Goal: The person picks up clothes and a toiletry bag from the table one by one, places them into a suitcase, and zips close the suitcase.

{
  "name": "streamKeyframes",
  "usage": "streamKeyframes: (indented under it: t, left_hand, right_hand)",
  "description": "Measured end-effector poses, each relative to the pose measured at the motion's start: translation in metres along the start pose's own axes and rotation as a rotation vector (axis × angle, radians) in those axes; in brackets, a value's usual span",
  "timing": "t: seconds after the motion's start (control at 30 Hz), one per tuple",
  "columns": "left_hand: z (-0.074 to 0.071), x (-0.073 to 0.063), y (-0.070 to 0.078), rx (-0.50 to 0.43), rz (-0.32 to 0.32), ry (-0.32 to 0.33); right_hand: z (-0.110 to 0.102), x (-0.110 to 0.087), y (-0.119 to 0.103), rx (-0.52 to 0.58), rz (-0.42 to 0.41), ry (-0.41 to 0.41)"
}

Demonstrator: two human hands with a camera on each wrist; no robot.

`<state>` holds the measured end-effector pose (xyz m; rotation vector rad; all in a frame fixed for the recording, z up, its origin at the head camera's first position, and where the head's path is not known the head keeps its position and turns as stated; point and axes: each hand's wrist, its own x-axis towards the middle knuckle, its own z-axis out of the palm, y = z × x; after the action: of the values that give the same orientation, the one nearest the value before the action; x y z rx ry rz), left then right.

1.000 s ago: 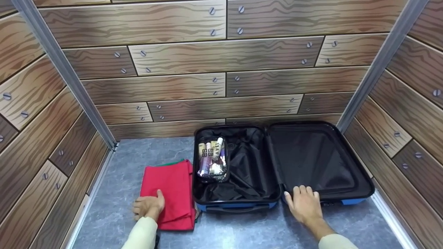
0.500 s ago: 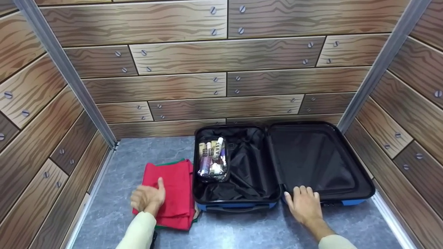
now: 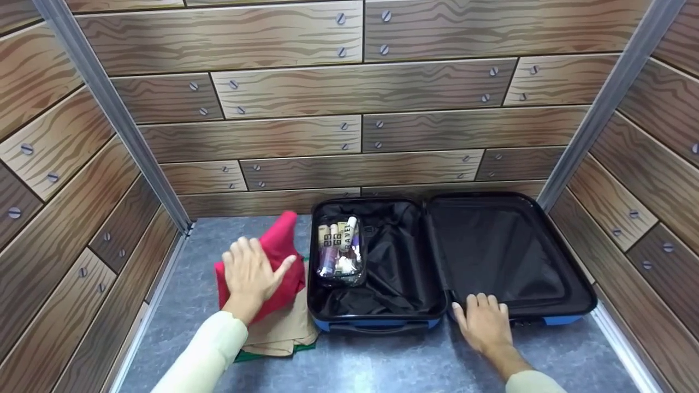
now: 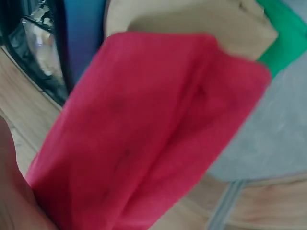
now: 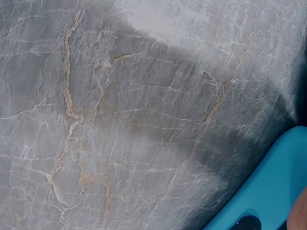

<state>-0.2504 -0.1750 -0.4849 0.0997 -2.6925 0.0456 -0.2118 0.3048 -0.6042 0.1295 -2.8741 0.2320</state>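
Observation:
My left hand (image 3: 248,273) lies against a folded red cloth (image 3: 278,234), back of the hand up, fingers straight and thumb spread. One corner of that cloth stands raised and tilted; in the left wrist view the red cloth (image 4: 129,120) fills the middle, blurred. Below it show a tan folded cloth (image 3: 281,327) and the edge of a green cloth (image 3: 248,356). At the front corner of the suitcase's right half, near the hinge, my right hand (image 3: 483,325) grips the rim, fingers bent over it. The black-lined blue suitcase (image 3: 377,319) lies fully unfolded.
A clear toiletry pouch (image 3: 339,251) with bottles and tubes sits in the suitcase's left half. Wood-print walls (image 3: 306,131) with metal corner posts (image 3: 112,112) close in the back and both sides. The floor (image 3: 349,365) is grey with a marble pattern.
My left hand has turned from palm up to palm down and moved slightly up. The red cloth has lifted and tilted, uncovering the tan cloth. My right hand stays on the rim.

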Motion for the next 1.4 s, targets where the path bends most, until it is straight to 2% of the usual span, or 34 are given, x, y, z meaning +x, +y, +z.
streamKeyframes:
  t: [0.1, 0.23, 0.3, 0.4, 0.5, 0.6, 0.7, 0.87, 1.0, 1.1, 1.2, 1.27, 1.4]
  left_hand:
    - [-0.017, 0.003, 0.002, 0.062, 0.093, 0.047]
    - [-0.042, 0.004, 0.006, 0.109, 0.171, 0.086]
    - [-0.054, 0.004, 0.01, 0.13, 0.209, 0.103]
    - [-0.072, 0.001, 0.016, 0.154, 0.274, 0.124]
    - [-0.086, -0.001, 0.023, 0.171, 0.331, 0.156]
    - [-0.098, -0.004, 0.03, 0.176, 0.371, 0.199]
    - [-0.109, -0.006, 0.039, 0.158, 0.416, 0.247]
    - [-0.124, -0.012, 0.059, 0.124, 0.519, 0.32]
    - [-0.134, -0.019, 0.076, 0.118, 0.608, 0.42]
    - [-0.137, -0.023, 0.086, 0.069, 0.644, 0.498]
    - [-0.136, -0.025, 0.091, 0.034, 0.641, 0.525]
    - [-0.132, -0.025, 0.091, 0.052, 0.631, 0.508]
    - [-0.12, -0.027, 0.091, 0.103, 0.62, 0.429]
  right_hand:
    - [-0.002, 0.002, 0.0, 0.009, -0.003, -0.013]
    - [-0.005, 0.003, -0.001, 0.035, -0.001, -0.047]
    - [-0.007, 0.003, -0.002, 0.077, 0.028, -0.044]
    - [-0.011, 0.004, -0.007, 0.176, 0.102, 0.069]
    - [-0.016, 0.014, -0.021, 0.305, 0.133, 0.324]
    - [-0.029, 0.033, -0.05, 0.389, 0.055, 0.561]
    - [-0.051, 0.052, -0.09, 0.453, -0.077, 0.692]
    - [-0.099, 0.07, -0.163, 0.548, -0.301, 0.777]
    - [-0.131, 0.076, -0.205, 0.526, -0.442, 0.782]
    - [-0.142, 0.076, -0.219, 0.46, -0.497, 0.761]
    - [-0.143, 0.074, -0.218, 0.393, -0.525, 0.749]
    - [-0.142, 0.072, -0.212, 0.328, -0.536, 0.754]
    - [-0.143, 0.076, -0.198, 0.178, -0.582, 0.788]
